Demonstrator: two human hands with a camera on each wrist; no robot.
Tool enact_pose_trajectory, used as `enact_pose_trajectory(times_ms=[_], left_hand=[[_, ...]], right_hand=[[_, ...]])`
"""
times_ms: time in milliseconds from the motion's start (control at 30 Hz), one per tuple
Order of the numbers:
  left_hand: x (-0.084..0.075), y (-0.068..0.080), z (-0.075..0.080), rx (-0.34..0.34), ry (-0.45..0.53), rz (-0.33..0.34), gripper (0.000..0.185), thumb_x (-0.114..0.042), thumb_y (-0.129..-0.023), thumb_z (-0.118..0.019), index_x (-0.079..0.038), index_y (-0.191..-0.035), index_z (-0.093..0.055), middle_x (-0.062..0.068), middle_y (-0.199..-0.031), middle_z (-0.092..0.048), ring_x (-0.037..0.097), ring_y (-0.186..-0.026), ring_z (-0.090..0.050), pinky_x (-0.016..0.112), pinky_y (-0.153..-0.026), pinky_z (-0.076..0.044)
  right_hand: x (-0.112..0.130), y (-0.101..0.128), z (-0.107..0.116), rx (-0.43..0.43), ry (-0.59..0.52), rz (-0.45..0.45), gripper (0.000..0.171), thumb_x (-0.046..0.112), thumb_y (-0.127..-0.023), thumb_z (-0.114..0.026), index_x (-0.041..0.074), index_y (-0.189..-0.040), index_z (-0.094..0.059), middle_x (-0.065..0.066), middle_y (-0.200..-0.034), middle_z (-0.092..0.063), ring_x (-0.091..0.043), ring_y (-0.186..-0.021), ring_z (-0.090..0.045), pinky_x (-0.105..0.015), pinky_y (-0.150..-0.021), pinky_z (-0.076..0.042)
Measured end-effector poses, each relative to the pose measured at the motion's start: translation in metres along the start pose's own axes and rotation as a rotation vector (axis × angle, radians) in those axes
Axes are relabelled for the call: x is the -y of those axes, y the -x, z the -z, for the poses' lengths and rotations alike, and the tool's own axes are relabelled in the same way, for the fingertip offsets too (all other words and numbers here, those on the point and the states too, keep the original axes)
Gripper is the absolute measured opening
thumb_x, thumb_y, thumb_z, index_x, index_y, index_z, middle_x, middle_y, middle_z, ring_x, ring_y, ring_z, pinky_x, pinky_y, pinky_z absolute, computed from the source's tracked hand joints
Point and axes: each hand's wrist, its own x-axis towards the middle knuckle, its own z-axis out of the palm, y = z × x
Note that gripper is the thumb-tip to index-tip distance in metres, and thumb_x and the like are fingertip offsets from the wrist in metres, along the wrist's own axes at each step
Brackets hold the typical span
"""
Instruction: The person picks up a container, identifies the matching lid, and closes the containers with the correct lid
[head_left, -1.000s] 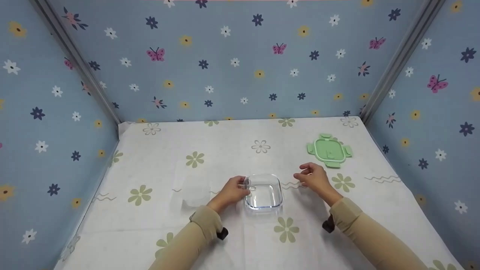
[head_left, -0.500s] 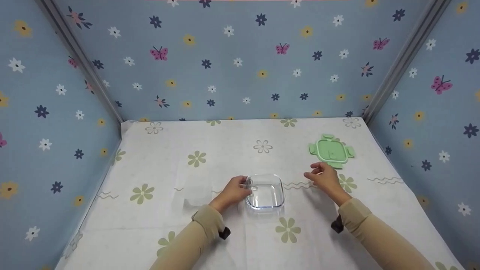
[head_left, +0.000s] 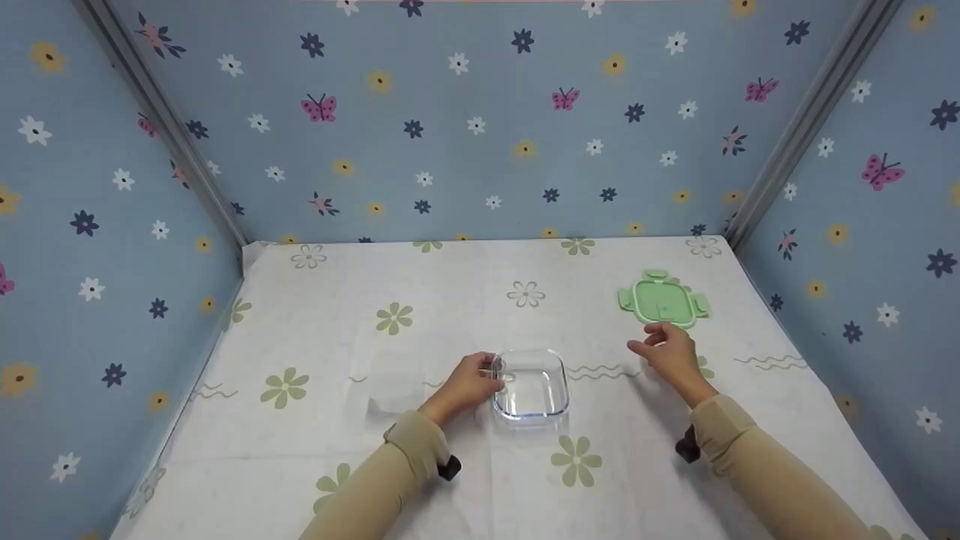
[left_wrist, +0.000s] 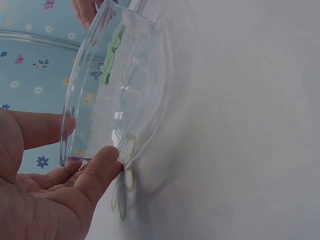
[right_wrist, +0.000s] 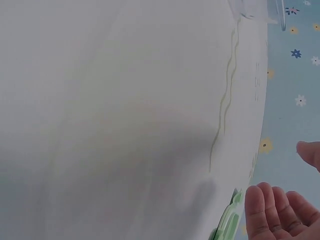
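Note:
A clear square glass container (head_left: 529, 384) stands on the flowered tablecloth (head_left: 420, 450) near the front middle. My left hand (head_left: 471, 381) grips its left rim, thumb and fingers curled round the glass wall (left_wrist: 95, 100). A green lid (head_left: 663, 300) with four side flaps lies flat at the back right. My right hand (head_left: 670, 352) hovers just in front of the lid with its fingers loosely bent and nothing in it; in the right wrist view the fingertips (right_wrist: 272, 210) sit close to the lid's edge (right_wrist: 227, 220).
Blue flowered walls close the table in at the back and on both sides. A faint clear patch (head_left: 390, 386) lies on the cloth left of the container. The cloth runs bare at the left and front.
My right hand has moved right and away from the container, toward the green lid. The left hand and the container have stayed put.

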Motion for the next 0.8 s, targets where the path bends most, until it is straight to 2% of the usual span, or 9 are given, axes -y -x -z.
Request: enact_pose_trajectory(times_ms=[167, 333, 433, 567, 733, 800], left_hand=[[0.000, 0.001, 0.000, 0.000, 0.012, -0.004, 0.057, -0.007, -0.095, -0.069, 0.011, -0.147, -0.055, 0.026, -0.144, -0.064, 0.043, -0.138, -0.062, 0.052, -0.119, -0.052], [0.001, 0.000, 0.000, -0.007, 0.013, -0.012, 0.058, -0.007, -0.093, -0.070, 0.012, -0.146, -0.055, 0.026, -0.143, -0.064, 0.043, -0.137, -0.062, 0.051, -0.119, -0.052], [0.003, -0.001, 0.000, -0.009, 0.010, -0.021, 0.057, -0.006, -0.092, -0.071, 0.012, -0.144, -0.056, 0.026, -0.141, -0.065, 0.043, -0.136, -0.063, 0.051, -0.118, -0.052], [0.004, -0.001, 0.000, -0.009, 0.014, -0.041, 0.056, -0.005, -0.092, -0.071, 0.014, -0.143, -0.057, 0.027, -0.139, -0.066, 0.043, -0.133, -0.065, 0.051, -0.116, -0.054], [0.002, -0.001, 0.000, -0.009, 0.023, -0.048, 0.055, -0.005, -0.091, -0.070, 0.014, -0.142, -0.057, 0.027, -0.137, -0.067, 0.043, -0.131, -0.066, 0.050, -0.115, -0.055], [0.002, -0.001, 0.000, -0.010, 0.021, -0.043, 0.055, -0.005, -0.092, -0.070, 0.013, -0.142, -0.058, 0.026, -0.137, -0.067, 0.042, -0.131, -0.066, 0.050, -0.115, -0.055]], right_hand=[[-0.006, -0.005, 0.004, 0.009, 0.012, -0.016, 0.057, 0.028, -0.097, -0.083, -0.008, -0.137, -0.063, -0.021, -0.117, -0.070, -0.023, -0.096, -0.065, -0.020, -0.072, -0.051], [-0.012, -0.009, 0.008, 0.024, 0.024, 0.002, 0.059, 0.030, -0.098, -0.082, -0.007, -0.140, -0.061, -0.024, -0.126, -0.068, -0.034, -0.115, -0.066, -0.032, -0.090, -0.053], [-0.018, -0.011, 0.010, 0.029, 0.021, 0.027, 0.059, 0.027, -0.098, -0.082, -0.007, -0.141, -0.060, -0.026, -0.129, -0.067, -0.035, -0.117, -0.066, -0.033, -0.095, -0.053], [-0.024, -0.013, 0.014, 0.036, 0.024, 0.048, 0.058, 0.022, -0.099, -0.081, -0.007, -0.144, -0.058, -0.027, -0.132, -0.065, -0.033, -0.117, -0.065, -0.031, -0.095, -0.053], [-0.029, -0.016, 0.020, 0.055, 0.025, 0.051, 0.061, 0.019, -0.100, -0.080, -0.007, -0.148, -0.054, -0.030, -0.142, -0.060, -0.043, -0.130, -0.061, -0.049, -0.109, -0.053], [-0.031, -0.018, 0.022, 0.063, 0.029, 0.043, 0.063, 0.020, -0.100, -0.080, -0.006, -0.150, -0.053, -0.031, -0.146, -0.057, -0.046, -0.135, -0.059, -0.054, -0.108, -0.055]])
